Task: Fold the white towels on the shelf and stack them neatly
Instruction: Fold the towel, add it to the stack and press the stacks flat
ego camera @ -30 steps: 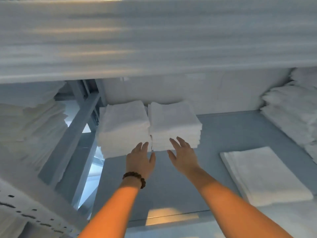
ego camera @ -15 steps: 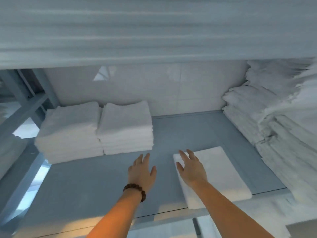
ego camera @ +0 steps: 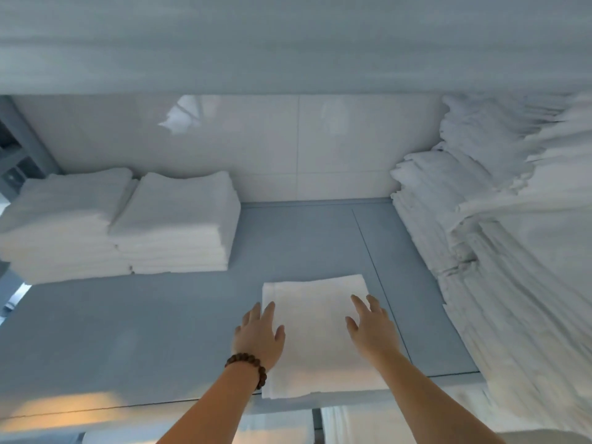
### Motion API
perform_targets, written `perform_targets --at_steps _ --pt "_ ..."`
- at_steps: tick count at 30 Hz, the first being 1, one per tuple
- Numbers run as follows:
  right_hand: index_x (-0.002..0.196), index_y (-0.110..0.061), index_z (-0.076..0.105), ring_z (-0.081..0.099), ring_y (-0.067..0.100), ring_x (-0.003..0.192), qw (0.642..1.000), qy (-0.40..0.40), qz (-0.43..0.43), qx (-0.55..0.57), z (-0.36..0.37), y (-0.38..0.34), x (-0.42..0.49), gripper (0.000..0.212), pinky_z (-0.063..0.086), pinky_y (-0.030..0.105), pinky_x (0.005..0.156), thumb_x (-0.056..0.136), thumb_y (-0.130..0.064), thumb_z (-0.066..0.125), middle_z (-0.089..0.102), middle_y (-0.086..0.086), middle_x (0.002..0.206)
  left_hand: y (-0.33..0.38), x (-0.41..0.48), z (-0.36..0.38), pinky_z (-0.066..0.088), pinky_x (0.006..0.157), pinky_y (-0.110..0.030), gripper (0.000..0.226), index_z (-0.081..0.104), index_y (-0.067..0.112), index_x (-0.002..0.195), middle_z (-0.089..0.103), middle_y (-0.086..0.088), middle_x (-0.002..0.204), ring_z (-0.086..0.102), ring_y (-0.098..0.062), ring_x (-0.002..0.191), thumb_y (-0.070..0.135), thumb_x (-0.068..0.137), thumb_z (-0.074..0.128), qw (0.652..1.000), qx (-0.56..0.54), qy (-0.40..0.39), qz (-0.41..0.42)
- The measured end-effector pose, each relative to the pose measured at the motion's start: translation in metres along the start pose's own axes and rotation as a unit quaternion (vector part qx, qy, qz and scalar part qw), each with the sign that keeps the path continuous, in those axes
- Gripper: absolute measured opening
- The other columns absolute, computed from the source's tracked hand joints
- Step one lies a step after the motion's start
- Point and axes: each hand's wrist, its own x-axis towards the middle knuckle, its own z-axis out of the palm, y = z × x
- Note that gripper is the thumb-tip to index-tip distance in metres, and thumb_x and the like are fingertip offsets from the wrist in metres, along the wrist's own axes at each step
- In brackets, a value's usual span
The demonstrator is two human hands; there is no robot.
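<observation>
1. Two folded stacks, the outer stack (ego camera: 64,225) and the inner stack (ego camera: 176,225), touch side by side at the back left of the shelf (ego camera: 144,331).
2. The left grip (ego camera: 258,338) is spread flat and empty over the left edge of the single towel (ego camera: 315,341). I cannot tell whether it touches.
3. The towel lies flat at the shelf's front lip, with its long axis running 6 to 12 o'clock.
4. The right grip (ego camera: 373,331) is also spread and empty, over the towel's right half.
5. The unfolded pile (ego camera: 496,251) is at 2 o'clock.
6. The inner stack is at 10 o'clock from the towel, so the left grip is probably nearer to it.
</observation>
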Motion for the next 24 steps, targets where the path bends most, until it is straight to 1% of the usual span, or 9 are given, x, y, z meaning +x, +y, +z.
perform_targets --at_steps 4,7,12,15,16,17,19,21,24 --pt "0.148 -0.029 0.019 0.024 0.028 0.139 0.999 -0.031 0.037 0.01 0.009 0.019 0.013 0.057 0.034 0.038 0.107 0.097 -0.041 0.04 0.014 0.008 0.155 0.005 0.012 0.016 0.031 0.11 -0.041 0.058 0.016 0.025 0.149 0.012 -0.003 0.156 0.023 -0.027 0.138 0.04 0.096 0.036 0.999 -0.01 -0.046 -0.021" --pt "0.148 -0.03 0.018 0.024 0.031 0.137 0.997 -0.058 0.056 0.017 0.015 0.024 0.019 0.06 0.034 0.038 0.106 0.095 -0.04 0.044 0.014 0.009 0.154 0.007 0.018 0.026 0.034 0.107 -0.037 0.058 0.018 0.026 0.148 0.009 -0.002 0.156 0.028 -0.03 0.133 0.034 0.095 0.042 0.996 -0.031 -0.072 -0.033" --pt "0.147 -0.03 0.018 0.036 0.03 0.124 0.994 -0.066 0.077 0.048 0.026 0.026 0.021 0.061 0.04 0.037 0.099 0.093 -0.039 0.046 0.028 0.009 0.141 0.01 0.022 0.032 0.036 0.102 -0.035 0.058 0.028 0.03 0.143 0.014 -0.002 0.152 0.032 -0.033 0.129 0.023 0.089 0.05 0.991 -0.106 -0.048 -0.069" --pt "0.146 -0.031 0.017 0.04 0.03 0.117 0.992 -0.064 0.08 0.067 0.029 0.026 0.02 0.06 0.04 0.036 0.095 0.094 -0.037 0.045 0.034 0.01 0.133 0.008 0.024 0.034 0.047 0.092 -0.032 0.058 0.033 0.036 0.138 0.019 -0.003 0.144 0.046 -0.033 0.116 0.023 0.084 0.053 0.981 -0.16 -0.048 -0.101" --pt "0.146 -0.032 0.016 0.041 0.03 0.116 0.992 -0.067 0.083 0.072 0.029 0.026 0.021 0.06 0.04 0.036 0.093 0.094 -0.037 0.045 0.034 0.011 0.131 0.008 0.025 0.034 0.051 0.085 -0.031 0.058 0.034 0.037 0.136 0.022 -0.004 0.14 0.053 -0.03 0.105 0.022 0.083 0.054 0.977 -0.179 -0.049 -0.107" --pt "0.146 -0.033 0.016 0.043 0.031 0.114 0.991 -0.071 0.086 0.078 0.029 0.027 0.021 0.06 0.042 0.036 0.091 0.094 -0.038 0.046 0.035 0.011 0.13 0.007 0.026 0.034 0.053 0.074 -0.027 0.058 0.034 0.037 0.135 0.024 -0.004 0.134 0.058 -0.026 0.092 0.021 0.083 0.055 0.973 -0.198 -0.053 -0.111" --pt "0.146 -0.035 0.018 0.051 0.031 0.107 0.987 -0.079 0.093 0.102 0.029 0.028 0.022 0.061 0.045 0.035 0.088 0.093 -0.038 0.048 0.036 0.011 0.126 0.006 0.027 0.034 0.045 0.055 -0.017 0.058 0.034 0.036 0.135 0.025 -0.003 0.124 0.057 -0.018 0.073 0.02 0.084 0.056 0.966 -0.222 -0.063 -0.116" --pt "0.146 -0.035 0.019 0.057 0.03 0.098 0.983 -0.084 0.096 0.13 0.029 0.029 0.021 0.062 0.048 0.033 0.085 0.092 -0.035 0.049 0.035 0.01 0.124 0.005 0.028 0.035 0.039 0.051 -0.014 0.058 0.033 0.036 0.136 0.026 -0.002 0.118 0.056 -0.015 0.069 0.021 0.085 0.057 0.962 -0.238 -0.066 -0.119" --pt "0.146 -0.034 0.02 0.059 0.028 0.093 0.982 -0.084 0.093 0.141 0.028 0.028 0.021 0.061 0.049 0.033 0.082 0.092 -0.032 0.05 0.034 0.009 0.123 0.005 0.028 0.035 0.037 0.052 -0.012 0.059 0.037 0.034 0.136 0.029 -0.003 0.115 0.054 -0.012 0.071 0.021 0.084 0.06 0.958 -0.259 -0.053 -0.112"
